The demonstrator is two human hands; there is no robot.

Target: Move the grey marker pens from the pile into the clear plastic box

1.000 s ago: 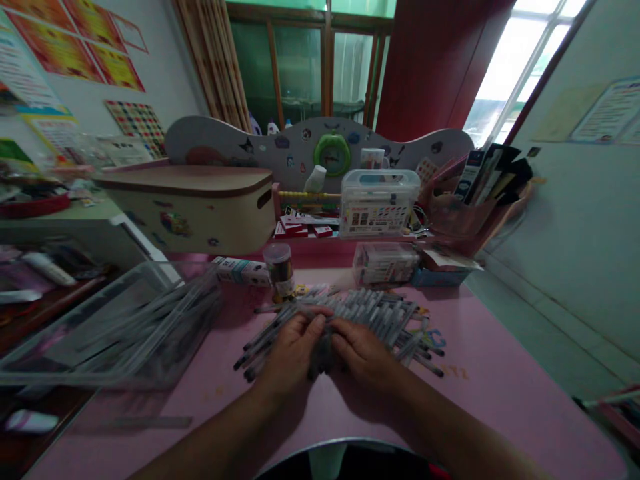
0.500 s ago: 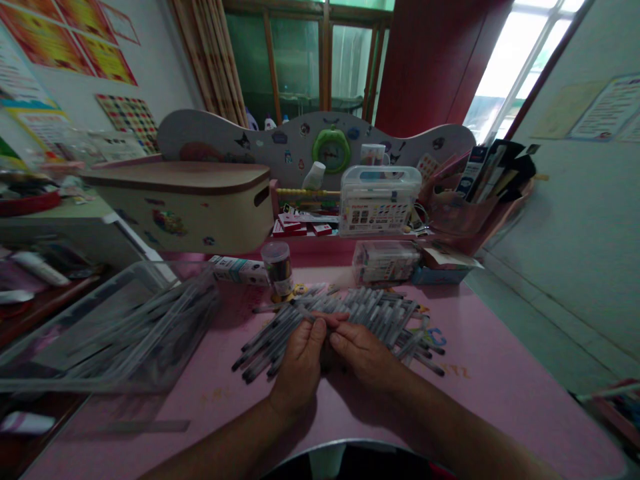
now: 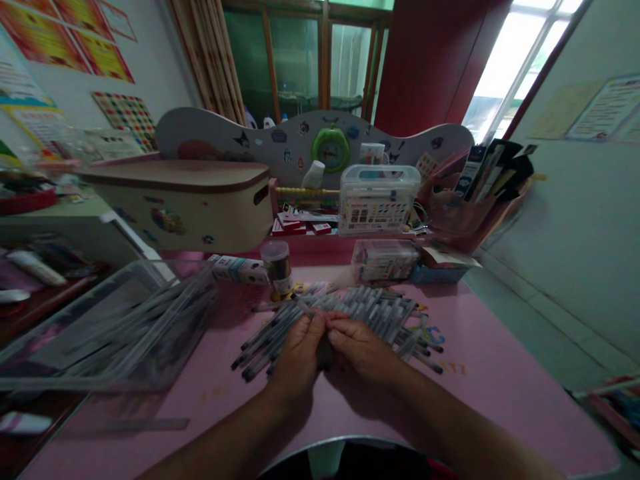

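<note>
Bin point(image 3: 100, 382) of slender items point(image 3: 137, 327) across the surface's point(image 3: 493, 373) left edge, probably there to spare the middle; flat strip point(image 3: 150, 425) nearer the front edge. Pens point(image 3: 373, 310) fanned mid-surface, roughly parallel, within reach. At their near ends, left hand point(image 3: 297, 357), then right hand point(image 3: 363, 350): both hands curled almost closed, fingertips together, seemingly to keep a small bunch of pens aligned, exact grip hidden. Rightward, clear case point(image 3: 385, 265) toward the back edge, likely out of the way.
</note>
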